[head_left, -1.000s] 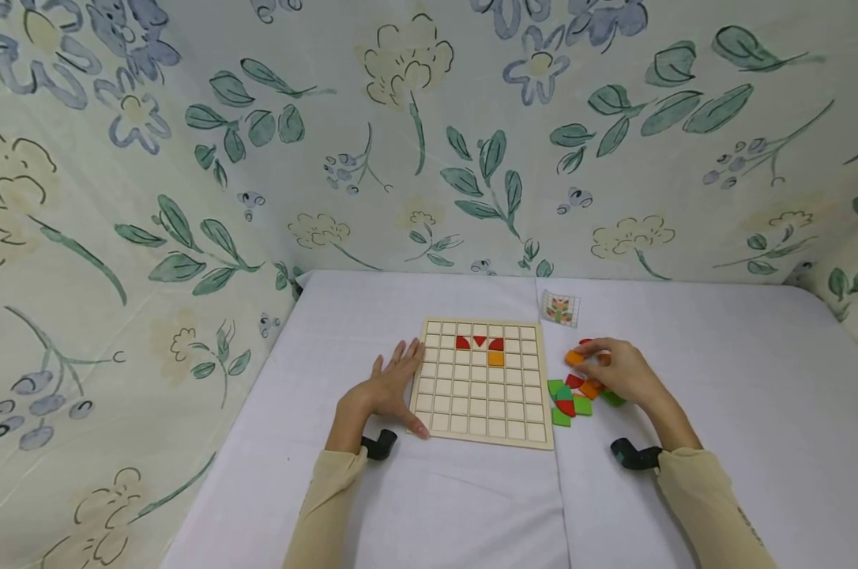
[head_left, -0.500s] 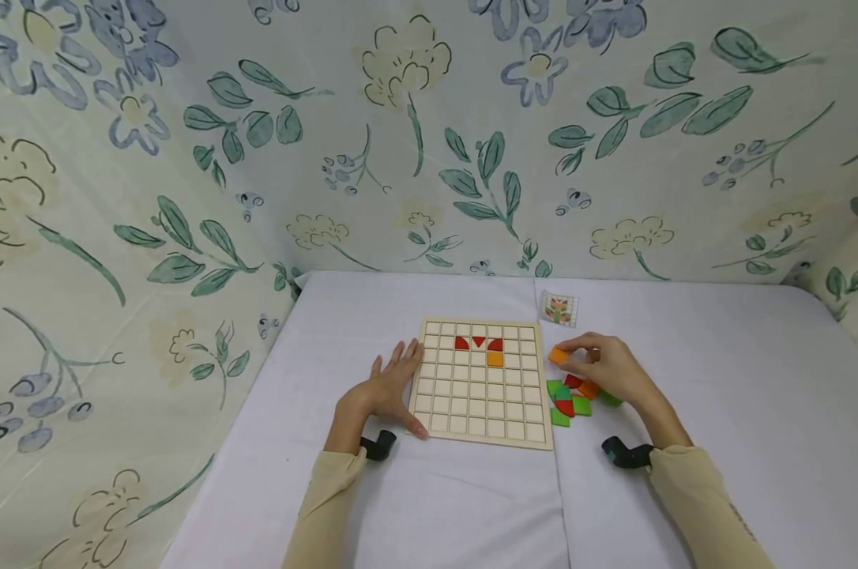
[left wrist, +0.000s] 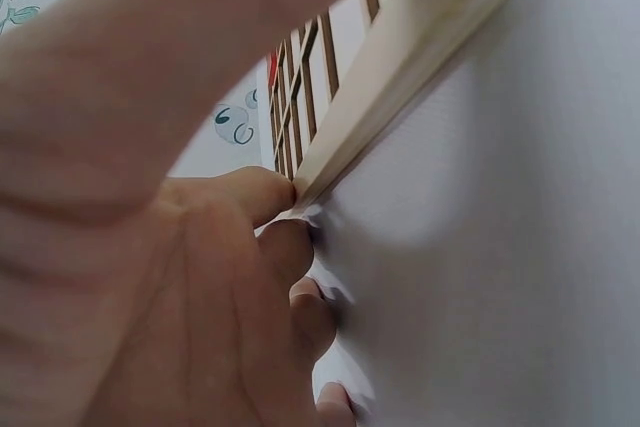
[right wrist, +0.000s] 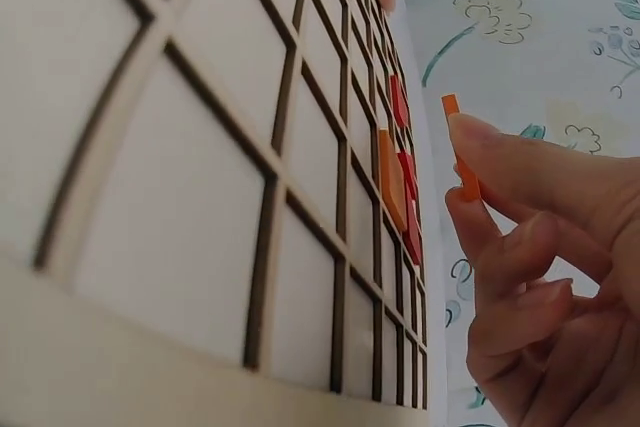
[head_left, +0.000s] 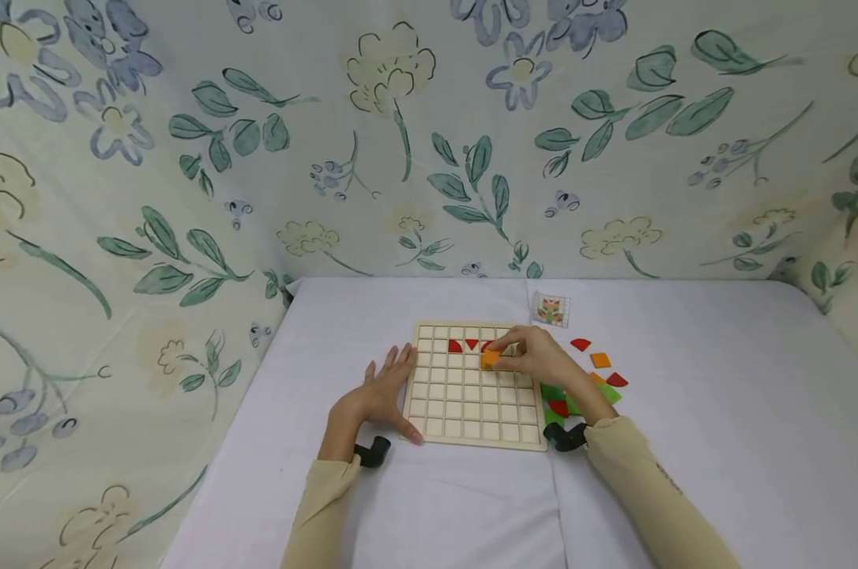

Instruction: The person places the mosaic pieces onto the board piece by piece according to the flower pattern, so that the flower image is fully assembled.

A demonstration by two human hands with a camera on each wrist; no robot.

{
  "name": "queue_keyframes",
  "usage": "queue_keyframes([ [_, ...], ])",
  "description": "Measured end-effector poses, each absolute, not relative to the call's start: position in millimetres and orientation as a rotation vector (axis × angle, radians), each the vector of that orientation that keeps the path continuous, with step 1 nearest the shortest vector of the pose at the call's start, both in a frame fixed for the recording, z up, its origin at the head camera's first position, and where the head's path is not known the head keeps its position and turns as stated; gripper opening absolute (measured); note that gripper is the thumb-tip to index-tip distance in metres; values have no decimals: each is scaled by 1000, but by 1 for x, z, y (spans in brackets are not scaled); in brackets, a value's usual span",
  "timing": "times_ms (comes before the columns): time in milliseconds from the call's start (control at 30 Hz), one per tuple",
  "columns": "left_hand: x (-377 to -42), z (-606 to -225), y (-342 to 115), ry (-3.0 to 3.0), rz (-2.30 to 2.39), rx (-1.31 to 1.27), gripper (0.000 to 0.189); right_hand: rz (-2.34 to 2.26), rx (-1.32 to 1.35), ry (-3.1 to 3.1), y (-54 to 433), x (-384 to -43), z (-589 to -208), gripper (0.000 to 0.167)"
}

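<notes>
A wooden grid board [head_left: 464, 393] lies flat on the table. Its upper rows hold red pieces [head_left: 455, 346] and an orange square tile [right wrist: 391, 179], which the right wrist view shows seated in its cell. With thumb and fingertip, my right hand [head_left: 536, 356] pinches another orange tile [right wrist: 461, 147] above the board, apart from its surface in the right wrist view. My left hand [head_left: 375, 401] has its fingers spread along the board's left edge, thumb at the near left corner; the left wrist view shows fingers [left wrist: 265, 192] touching that edge.
Right of the board lie loose tiles: a red quarter-round piece [head_left: 581, 344], an orange square [head_left: 600, 360], another red piece [head_left: 617, 380] and several green ones [head_left: 609, 393], partly behind the right forearm. A small pattern card [head_left: 551, 309] lies behind the board's far right corner.
My right hand has carried the orange tile leftward from the loose tiles to over the board. The left hand stays at the board's edge. The head view has shifted slightly.
</notes>
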State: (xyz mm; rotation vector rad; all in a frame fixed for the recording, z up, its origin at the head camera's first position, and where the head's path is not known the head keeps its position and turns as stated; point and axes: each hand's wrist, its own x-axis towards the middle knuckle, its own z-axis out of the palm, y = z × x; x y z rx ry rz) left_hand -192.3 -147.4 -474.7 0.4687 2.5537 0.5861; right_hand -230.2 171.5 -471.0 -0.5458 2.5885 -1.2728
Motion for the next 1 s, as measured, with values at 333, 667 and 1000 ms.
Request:
queue_keyframes([
  [333,-189,-478,-149,2563,610,466,154,-1229,-616,2572,139,-243,-482,25],
  [667,-192,-478,-148,2561,593,482,154,-1155,-567,2632,137,-243,-485,22],
  [1000,-192,-478,-148,2565,576,477,154,-1235,-445,2607,136,-241,-487,24],
])
